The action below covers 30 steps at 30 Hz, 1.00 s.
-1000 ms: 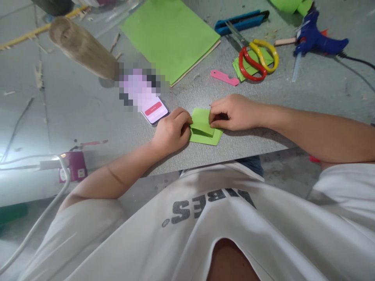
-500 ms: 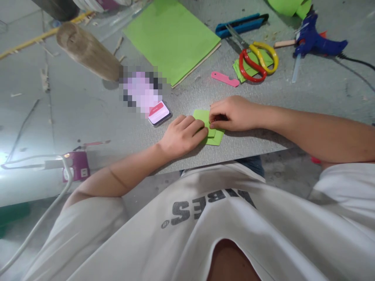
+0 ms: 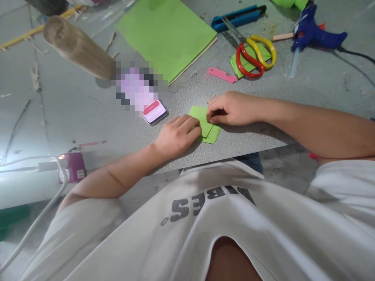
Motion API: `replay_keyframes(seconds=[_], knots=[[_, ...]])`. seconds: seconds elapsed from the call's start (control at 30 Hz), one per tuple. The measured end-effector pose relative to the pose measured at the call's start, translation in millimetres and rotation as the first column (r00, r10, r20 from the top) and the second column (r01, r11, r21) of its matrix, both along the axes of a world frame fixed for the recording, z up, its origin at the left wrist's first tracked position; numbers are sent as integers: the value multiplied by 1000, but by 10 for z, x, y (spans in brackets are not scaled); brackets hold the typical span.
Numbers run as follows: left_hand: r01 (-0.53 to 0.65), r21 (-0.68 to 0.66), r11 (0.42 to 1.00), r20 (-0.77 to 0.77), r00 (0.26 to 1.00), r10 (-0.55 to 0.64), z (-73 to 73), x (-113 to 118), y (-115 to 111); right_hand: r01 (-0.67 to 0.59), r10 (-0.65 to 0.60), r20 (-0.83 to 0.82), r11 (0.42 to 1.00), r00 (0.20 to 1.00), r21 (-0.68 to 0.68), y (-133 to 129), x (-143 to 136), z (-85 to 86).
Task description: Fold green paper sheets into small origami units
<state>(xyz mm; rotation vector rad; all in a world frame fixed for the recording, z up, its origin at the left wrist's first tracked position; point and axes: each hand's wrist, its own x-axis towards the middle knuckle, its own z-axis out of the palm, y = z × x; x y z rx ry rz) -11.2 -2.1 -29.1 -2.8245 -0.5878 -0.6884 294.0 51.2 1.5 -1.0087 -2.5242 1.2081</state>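
Two pieces of green paper lie one over the other near the table's front edge, the upper one slightly askew on the lower. My left hand rests on their left side, its curled fingers gripping the papers there. At their right edge, the thumb and fingertips of my right hand are pinched together on the upper piece. My fingers hide parts of both pieces. Just left of the papers lies a phone with a lit screen, partly blurred out.
Behind my hands are a pink cutter-shaped piece, scissors lying over small green papers, a blue utility knife and large green sheets. A blue glue gun lies right; a bamboo piece and purple box with cables are left.
The upper green paper has turned a little on the lower one, so its edge now slants. Both hands stay on the papers. The whole view has shifted slightly.
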Motion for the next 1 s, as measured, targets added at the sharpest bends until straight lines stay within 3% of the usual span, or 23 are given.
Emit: replay_keyframes(seconds=[0.1,0.3,0.53,0.63,0.8,1.0], knots=[[-1,-121,993,-8,1000,0,2,-34,-11,10,-10,10,1000,1000,-8,1,-4,6],[-69,-222,973,-93,994,50,35,-39,-71,26,-26,46,1000,999,3,-28,-33,35],[-136,-302,944,-103,989,109,128,-51,-347,72,-76,96,997,993,41,-89,-90,39],[-166,-265,950,-134,982,134,170,-38,-468,85,-89,99,995,991,44,-105,-111,52],[-188,-82,979,-151,973,174,187,27,-558,104,-108,107,993,988,47,-118,-121,59],[-213,-120,970,-168,967,191,187,43,-576,128,-132,151,991,980,34,-118,-150,75]])
